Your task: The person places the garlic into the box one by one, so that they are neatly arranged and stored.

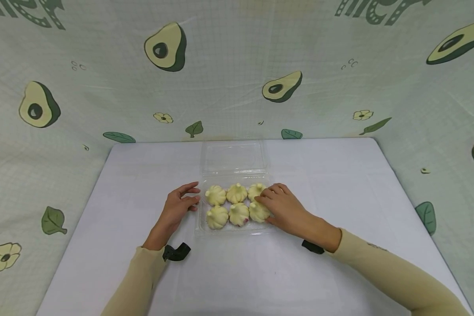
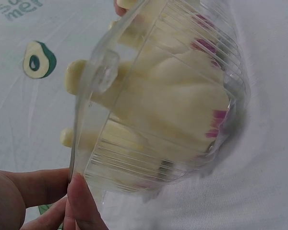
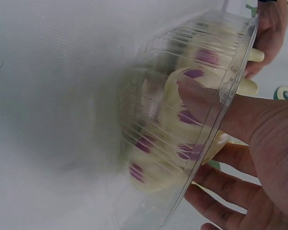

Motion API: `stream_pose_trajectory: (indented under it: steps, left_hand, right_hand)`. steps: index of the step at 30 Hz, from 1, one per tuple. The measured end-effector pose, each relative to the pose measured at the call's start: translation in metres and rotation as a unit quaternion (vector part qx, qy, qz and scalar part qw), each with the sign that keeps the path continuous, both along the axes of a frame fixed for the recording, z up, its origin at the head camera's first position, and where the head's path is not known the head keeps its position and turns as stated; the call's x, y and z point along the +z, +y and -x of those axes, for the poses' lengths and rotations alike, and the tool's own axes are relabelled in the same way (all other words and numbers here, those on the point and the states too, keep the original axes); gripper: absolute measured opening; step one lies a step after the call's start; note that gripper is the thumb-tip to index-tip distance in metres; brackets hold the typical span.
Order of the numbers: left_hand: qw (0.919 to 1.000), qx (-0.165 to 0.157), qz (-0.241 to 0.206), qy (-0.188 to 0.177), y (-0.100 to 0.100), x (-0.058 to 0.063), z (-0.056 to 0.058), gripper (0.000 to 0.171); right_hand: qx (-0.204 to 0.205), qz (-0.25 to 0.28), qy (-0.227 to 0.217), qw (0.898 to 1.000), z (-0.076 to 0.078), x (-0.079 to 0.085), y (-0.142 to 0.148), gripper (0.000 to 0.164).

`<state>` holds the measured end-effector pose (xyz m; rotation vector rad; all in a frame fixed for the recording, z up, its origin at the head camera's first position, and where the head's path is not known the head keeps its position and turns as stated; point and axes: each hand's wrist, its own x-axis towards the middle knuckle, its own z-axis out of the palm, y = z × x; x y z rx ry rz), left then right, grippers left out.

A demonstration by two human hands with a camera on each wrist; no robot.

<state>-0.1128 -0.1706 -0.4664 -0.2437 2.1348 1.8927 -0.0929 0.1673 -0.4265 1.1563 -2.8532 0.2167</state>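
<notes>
A clear plastic clamshell box (image 1: 205, 228) lies on the table with its lid (image 1: 234, 157) folded back. Several pale garlic bulbs (image 1: 217, 217) with purple-marked bases sit inside in two rows. At the box's left side, my left hand (image 1: 178, 205) pinches the rim between thumb (image 2: 84, 203) and index finger. My right hand (image 1: 286, 208) reaches over the right end and grips the near-right garlic bulb (image 1: 258, 212). In the right wrist view its thumb (image 3: 206, 103) is down inside the box wall against that bulb, and the other fingers lie across the top.
A white cloth covers the table (image 1: 339, 184). Behind and at both sides hangs a curtain (image 1: 229, 52) printed with avocados and leaves. Dark wrist straps (image 1: 176, 252) show below both hands.
</notes>
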Motion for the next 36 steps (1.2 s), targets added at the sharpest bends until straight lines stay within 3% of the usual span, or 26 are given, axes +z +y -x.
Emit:
stream_pose_trajectory:
  steps: [17,36]
  left_hand:
    - [1.0,-0.002,0.003,0.005,-0.0001,-0.0003,0.0002,0.052]
    - [0.9999,-0.007,0.006,0.005,0.0005,0.0005,-0.0006,0.052]
  right_hand:
    - [0.023,-0.052,0.042,0.998,-0.0005,0.0018,-0.006,0.065]
    - [0.012,-0.05,0.027,0.998,-0.0058,0.008,-0.0034,0.05]
